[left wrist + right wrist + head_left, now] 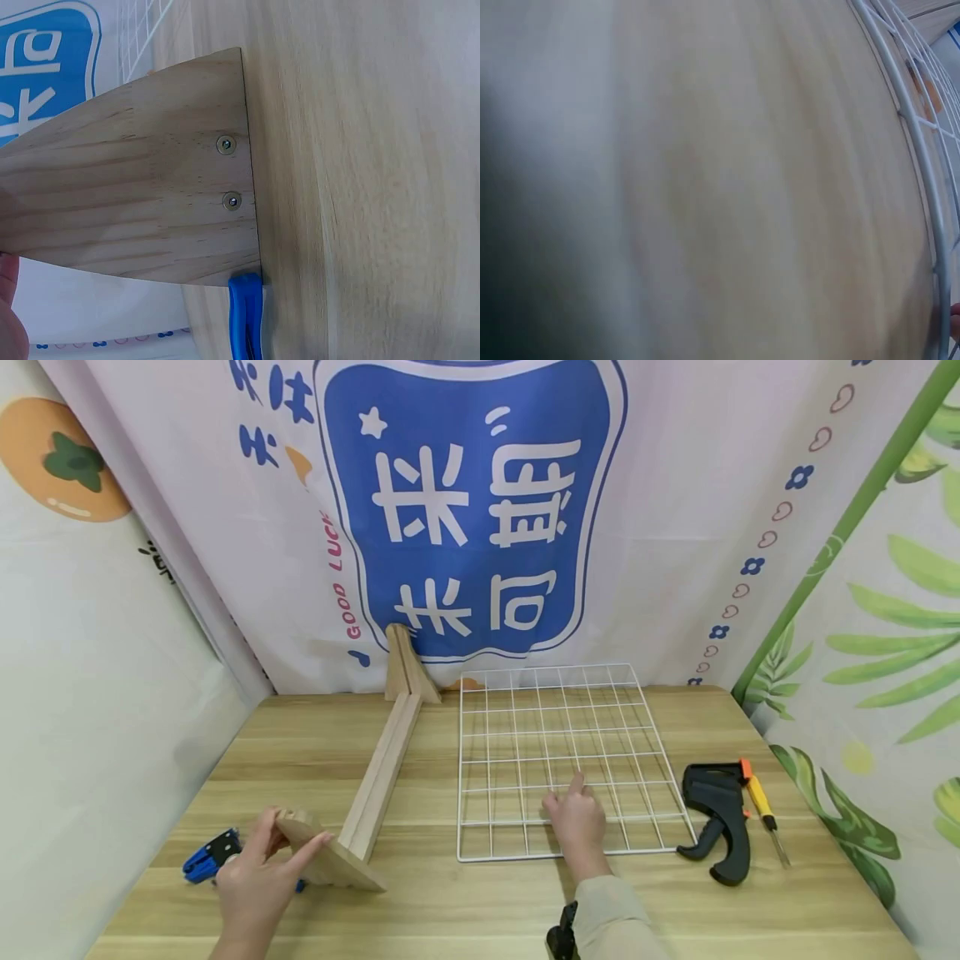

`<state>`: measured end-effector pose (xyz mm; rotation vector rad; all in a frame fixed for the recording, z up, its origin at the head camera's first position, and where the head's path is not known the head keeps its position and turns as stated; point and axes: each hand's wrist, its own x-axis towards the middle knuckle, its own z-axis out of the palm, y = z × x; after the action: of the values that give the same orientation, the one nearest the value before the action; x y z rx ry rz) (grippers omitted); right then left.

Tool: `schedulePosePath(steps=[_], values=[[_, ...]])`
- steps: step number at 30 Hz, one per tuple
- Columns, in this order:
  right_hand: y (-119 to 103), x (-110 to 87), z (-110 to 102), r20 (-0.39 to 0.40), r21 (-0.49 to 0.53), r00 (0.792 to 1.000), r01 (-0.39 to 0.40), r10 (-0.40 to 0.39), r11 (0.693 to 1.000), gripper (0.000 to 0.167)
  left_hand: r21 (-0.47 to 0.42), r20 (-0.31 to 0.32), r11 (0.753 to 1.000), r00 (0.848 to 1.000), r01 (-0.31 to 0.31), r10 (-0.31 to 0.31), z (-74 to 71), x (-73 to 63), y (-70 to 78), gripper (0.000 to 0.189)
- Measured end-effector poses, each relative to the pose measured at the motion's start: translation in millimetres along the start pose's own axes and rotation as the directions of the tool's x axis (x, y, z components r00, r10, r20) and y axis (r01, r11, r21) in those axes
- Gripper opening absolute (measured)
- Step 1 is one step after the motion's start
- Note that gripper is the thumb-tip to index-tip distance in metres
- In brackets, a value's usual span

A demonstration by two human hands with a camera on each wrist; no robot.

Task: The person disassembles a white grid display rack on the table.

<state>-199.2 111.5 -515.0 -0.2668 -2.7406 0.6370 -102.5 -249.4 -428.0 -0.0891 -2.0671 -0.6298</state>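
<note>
My left hand (258, 877) grips the upper end of a wooden end panel (333, 864), part of a wooden frame that lies along the table. Two screw heads (229, 172) show on the panel's outer face in the left wrist view. A wooden crossbar (386, 768) runs from this panel to a second end panel (408, 668) at the back. On the white wire grid (495, 857) is my right hand (581, 827), its fingers bent at the wires near the front edge. The right wrist view catches only a fingertip beside the grid's rim.
A blue-handled tool (202, 864) lies behind my left hand, partly hidden. Right of the grid lie a black clamp (720, 818) and a yellow screwdriver (761, 797). A printed curtain (660, 527) hangs along the table's back edge.
</note>
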Motion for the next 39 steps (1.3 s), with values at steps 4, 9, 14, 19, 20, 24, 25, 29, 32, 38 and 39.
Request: schedulePosePath(steps=[4, 9, 14, 19, 20, 24, 25, 29, 32, 38, 39], values=[[-2.0, -0.8, 2.9, -0.042, 0.012, 0.999, 0.010, -0.010, 1.000, 0.062, -0.048, -0.024, 0.998, 0.999, 0.039, -0.040, 3.4, -2.2, 4.0, 0.062], [-3.8, -2.0, 5.0, -0.070, 0.004, 0.997, 0.011, -0.010, 1.000, 0.059, -0.082, -0.070, 0.997, 0.998, -0.002, -0.004, 6.6, -3.9, 3.1, 0.071], [-3.6, -0.3, 5.4, -0.031, -0.012, 1.000, -0.001, 0.001, 1.000, 0.062, -0.062, -0.091, 0.997, 0.995, -0.042, 0.036, 7.9, -3.3, 2.3, 0.075], [-3.5, 0.6, 5.7, -0.011, -0.017, 1.000, -0.023, 0.022, 1.000, 0.064, -0.034, -0.089, 0.997, 0.994, -0.074, 0.071, 8.9, -1.7, 2.4, 0.074], [-3.4, 0.7, 5.8, -0.014, -0.020, 1.000, -0.019, 0.019, 1.000, 0.064, -0.029, -0.094, 0.996, 0.992, -0.083, 0.080, 9.3, -1.7, 2.5, 0.074], [-3.7, 1.1, 7.3, -0.033, -0.033, 0.999, -0.003, 0.002, 0.999, 0.064, -0.019, -0.105, 0.995, 0.990, -0.095, 0.092, 10.0, -2.2, 1.7, 0.075], [-3.7, 1.4, 7.5, -0.037, -0.041, 0.999, 0.001, -0.002, 0.999, 0.064, -0.023, -0.103, 0.996, 0.991, -0.088, 0.085, 10.2, -2.5, 1.5, 0.075], [-4.2, 1.1, 7.3, -0.043, -0.055, 0.999, 0.007, -0.009, 0.998, 0.065, -0.019, -0.093, 0.997, 0.993, -0.074, 0.072, 10.0, -3.7, 1.1, 0.075], [-4.7, 0.5, 7.2, -0.044, -0.059, 0.999, 0.003, -0.006, 0.998, 0.065, -0.017, -0.072, 0.998, 0.996, -0.059, 0.058, 9.0, -4.1, 1.0, 0.075], [-5.1, 1.4, 8.8, -0.021, -0.077, 1.000, -0.012, 0.010, 0.997, 0.067, -0.035, -0.019, 0.999, 1.000, 0.002, -0.003, 6.3, -4.7, 1.2, 0.059], [-5.2, 1.6, 8.9, -0.016, -0.085, 1.000, -0.014, 0.012, 0.996, 0.067, -0.039, -0.014, 0.999, 1.000, 0.005, -0.006, 6.1, -4.6, 1.1, 0.059]])
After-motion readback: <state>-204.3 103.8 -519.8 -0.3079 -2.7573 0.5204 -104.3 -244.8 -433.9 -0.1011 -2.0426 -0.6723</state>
